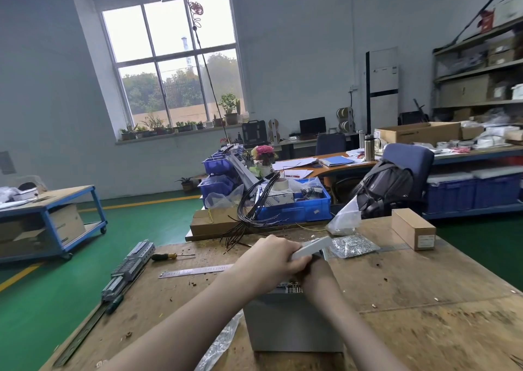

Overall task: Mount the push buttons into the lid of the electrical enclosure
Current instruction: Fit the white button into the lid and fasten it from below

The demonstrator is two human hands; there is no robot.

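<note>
Above the wooden workbench (410,291), the left hand (271,260) is clenched round the pale grey enclosure lid (312,246), held tilted above the grey enclosure box (285,322); the right hand's grip is hidden behind it

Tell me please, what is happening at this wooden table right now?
A person is working at a wooden workbench. The left hand grips a light grey lid, held above a grey enclosure box that stands on the bench. The right hand is hidden behind the left, so what it does cannot be seen. A screwdriver and a steel ruler lie nearby, untouched. No push button is visible.
</note>
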